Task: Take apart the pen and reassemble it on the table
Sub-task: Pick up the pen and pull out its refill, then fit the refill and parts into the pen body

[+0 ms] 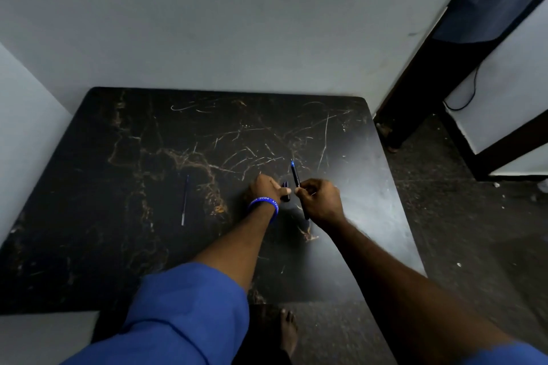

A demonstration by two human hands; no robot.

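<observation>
My right hand [320,201] grips a dark pen barrel [295,175] with a blue tip that points away from me. Its lower end pokes out below the hand. My left hand [265,188], with a blue wristband, rests on the table and its fingers close on a short dark pen piece [286,191] just left of the barrel. A thin blue refill [184,200] lies alone on the black table [118,157], well to the left of both hands.
The black, scratched table stands against a grey wall. Its right edge borders a dark floor with a dark door frame [430,68] and a cable. My bare foot [289,332] shows below the table's front edge.
</observation>
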